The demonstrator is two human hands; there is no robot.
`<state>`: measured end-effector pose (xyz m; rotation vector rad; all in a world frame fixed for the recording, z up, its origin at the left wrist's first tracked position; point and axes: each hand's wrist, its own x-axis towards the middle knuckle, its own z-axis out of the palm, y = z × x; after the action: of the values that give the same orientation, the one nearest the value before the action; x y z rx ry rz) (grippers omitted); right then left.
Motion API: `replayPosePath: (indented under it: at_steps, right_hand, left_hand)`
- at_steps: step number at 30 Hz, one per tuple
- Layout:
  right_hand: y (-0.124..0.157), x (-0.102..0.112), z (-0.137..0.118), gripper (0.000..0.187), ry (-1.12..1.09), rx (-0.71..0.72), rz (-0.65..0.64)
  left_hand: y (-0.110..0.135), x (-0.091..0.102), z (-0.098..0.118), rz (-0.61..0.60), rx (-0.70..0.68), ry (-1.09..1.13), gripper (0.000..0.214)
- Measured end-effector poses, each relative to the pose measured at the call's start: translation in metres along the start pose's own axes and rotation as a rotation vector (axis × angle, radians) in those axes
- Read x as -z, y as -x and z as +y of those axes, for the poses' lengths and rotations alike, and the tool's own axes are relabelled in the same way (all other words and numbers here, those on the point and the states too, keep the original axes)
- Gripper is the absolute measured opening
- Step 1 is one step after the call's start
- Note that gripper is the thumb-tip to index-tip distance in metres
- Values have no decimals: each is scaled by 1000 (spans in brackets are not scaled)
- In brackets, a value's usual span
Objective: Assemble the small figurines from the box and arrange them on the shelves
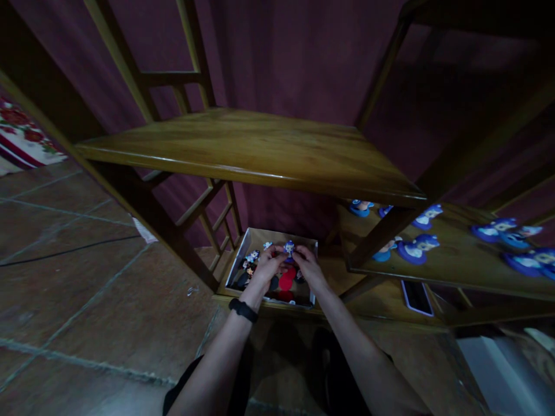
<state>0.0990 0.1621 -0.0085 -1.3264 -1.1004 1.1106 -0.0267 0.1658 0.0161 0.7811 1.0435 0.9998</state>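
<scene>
Toy figure [289,249]: purple and white, held up over the box [280,234], near its back edge.
Left hand [269,264]: fingers grasping the toy figure from its left side.
Right hand [307,264]: fingers grasping it from the right (exact fingertip contact too small to tell).
Box contents: small figures [252,256] toward the left edge; red disc [287,279] nearer the front edge.
Bottom shelf [373,300]: carries the box; phone [417,297] lies to its right, by the front edge.
Side shelf [459,263]: blue and purple figures [418,249].
</scene>
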Motion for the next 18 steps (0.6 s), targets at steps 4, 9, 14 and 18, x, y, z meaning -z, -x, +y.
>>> replayPosePath:
  at_steps: [4,9,14,18]
  right_hand:
    - [-4,0,6,20,-9,13,-19]
    - [-12,-5,7,20,-24,16,0]
    - [-16,-10,3,21,-61,-2,2]
    - [-16,-9,2,20,-63,-3,20]
  left_hand:
    - [-2,-2,-2,20,2,-10,25]
    - [-6,-3,-3,66,4,6,27]
    - [-11,-5,-6,68,-16,13,26]
    - [-13,-6,-8,72,-10,26,27]
